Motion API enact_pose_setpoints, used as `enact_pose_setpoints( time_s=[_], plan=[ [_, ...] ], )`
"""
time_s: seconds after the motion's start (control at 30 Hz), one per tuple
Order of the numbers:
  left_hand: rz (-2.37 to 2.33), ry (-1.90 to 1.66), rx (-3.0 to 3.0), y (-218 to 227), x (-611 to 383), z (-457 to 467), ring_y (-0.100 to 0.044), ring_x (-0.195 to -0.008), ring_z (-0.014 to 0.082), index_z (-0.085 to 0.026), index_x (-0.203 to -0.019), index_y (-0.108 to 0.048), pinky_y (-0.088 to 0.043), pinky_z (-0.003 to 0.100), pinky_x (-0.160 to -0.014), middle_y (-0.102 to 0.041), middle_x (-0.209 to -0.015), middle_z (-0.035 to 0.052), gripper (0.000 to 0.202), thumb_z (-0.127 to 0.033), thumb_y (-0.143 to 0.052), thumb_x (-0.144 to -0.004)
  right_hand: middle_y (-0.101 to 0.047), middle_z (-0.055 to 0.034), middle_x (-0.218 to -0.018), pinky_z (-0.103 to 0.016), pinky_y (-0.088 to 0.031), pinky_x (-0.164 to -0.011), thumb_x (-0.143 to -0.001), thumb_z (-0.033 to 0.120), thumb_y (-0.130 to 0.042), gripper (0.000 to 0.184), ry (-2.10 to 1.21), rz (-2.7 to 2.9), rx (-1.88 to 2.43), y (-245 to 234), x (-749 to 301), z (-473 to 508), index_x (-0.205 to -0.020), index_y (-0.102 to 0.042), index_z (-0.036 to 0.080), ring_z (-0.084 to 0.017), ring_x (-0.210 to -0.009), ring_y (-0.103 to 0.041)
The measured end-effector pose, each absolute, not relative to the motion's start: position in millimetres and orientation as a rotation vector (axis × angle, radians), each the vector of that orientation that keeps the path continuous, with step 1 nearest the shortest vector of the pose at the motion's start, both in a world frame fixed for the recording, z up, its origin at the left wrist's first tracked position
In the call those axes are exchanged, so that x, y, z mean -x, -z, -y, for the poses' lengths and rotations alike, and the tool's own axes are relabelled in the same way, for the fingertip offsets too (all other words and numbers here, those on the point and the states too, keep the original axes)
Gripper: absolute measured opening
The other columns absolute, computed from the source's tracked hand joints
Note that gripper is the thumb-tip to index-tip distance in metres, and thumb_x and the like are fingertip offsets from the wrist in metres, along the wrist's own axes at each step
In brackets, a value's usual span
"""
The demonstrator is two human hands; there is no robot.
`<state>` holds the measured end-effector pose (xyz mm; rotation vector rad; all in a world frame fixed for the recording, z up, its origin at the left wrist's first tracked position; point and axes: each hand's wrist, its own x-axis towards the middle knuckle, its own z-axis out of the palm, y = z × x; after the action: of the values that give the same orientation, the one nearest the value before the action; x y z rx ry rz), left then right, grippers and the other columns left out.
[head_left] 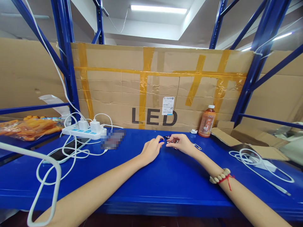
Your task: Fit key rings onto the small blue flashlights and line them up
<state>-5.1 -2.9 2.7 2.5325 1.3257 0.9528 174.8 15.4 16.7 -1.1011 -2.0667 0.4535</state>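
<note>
Both my hands meet at the middle of the blue table [165, 183], near its far edge. My left hand [151, 148] is curled, its fingertips pinching a small dark object [166, 138] that I cannot name. My right hand [181, 143] pinches the same small object from the other side; a metal ring or clip [197, 146] lies just right of it. A bead bracelet with a red string [221, 177] is on my right wrist.
A taped cardboard sheet marked LED [153, 91] stands behind the table. A white power strip with chargers [81, 130], cables and a phone [63, 152] lie at left, an orange packet [28, 127] further left. A drink bottle [207, 121], open cardboard box [246, 138] and white cable [258, 164] are at right.
</note>
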Motion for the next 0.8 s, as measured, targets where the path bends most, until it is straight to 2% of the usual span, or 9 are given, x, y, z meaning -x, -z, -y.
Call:
enact_pose_setpoints(
  time_s=[0.23,0.47,0.6,0.8],
  plan=[
    [-1.305,-0.933,-2.571,-5.2,5.1,6.5,-0.058,-0.089,0.0161,-0.025,-0.106,-0.046,-0.043,0.029,-0.079,-0.063,-0.095,0.0010,0.022,-0.029,-0.033,-0.089,-0.063,-0.0027,-0.069,-0.024,-0.040,-0.057,-0.068,0.045,-0.062,0.028,-0.207,2.148,1.081,-13.6,-175.1,-16.1,-0.074,-0.066,0.018,-0.012,-0.058,-0.051],
    [-1.300,-0.941,-2.580,-4.8,5.0,6.6,-0.058,-0.089,0.0168,-0.023,-0.106,-0.046,-0.043,0.029,-0.078,-0.063,-0.096,0.0018,0.022,-0.029,-0.033,-0.089,-0.061,-0.0035,-0.077,-0.025,-0.040,-0.060,-0.077,0.040,-0.054,0.024,-0.098,2.246,1.046,-13.7,-176.1,-15.5,-0.080,-0.066,0.020,-0.012,-0.060,-0.052],
    [-1.315,-0.957,-2.544,-4.1,5.2,5.2,-0.059,-0.088,0.0162,-0.024,-0.108,-0.045,-0.044,0.028,-0.077,-0.063,-0.096,0.0021,0.023,-0.030,-0.033,-0.089,-0.063,-0.0045,-0.077,-0.025,-0.042,-0.059,-0.076,0.040,-0.055,0.025,-0.153,2.158,1.061,-13.7,-173.6,-15.3,-0.083,-0.067,0.019,-0.012,-0.060,-0.052],
    [-1.358,-0.979,-2.502,-2.0,5.5,2.4,-0.059,-0.087,0.0161,-0.024,-0.107,-0.047,-0.043,0.028,-0.079,-0.063,-0.092,0.0019,0.024,-0.033,-0.035,-0.088,-0.066,-0.0048,-0.073,-0.023,-0.042,-0.048,-0.071,0.045,-0.057,0.032,-0.343,1.965,1.146,-13.3,-170.4,-16.1,-0.082,-0.067,0.016,-0.010,-0.050,-0.050]
  ],
)
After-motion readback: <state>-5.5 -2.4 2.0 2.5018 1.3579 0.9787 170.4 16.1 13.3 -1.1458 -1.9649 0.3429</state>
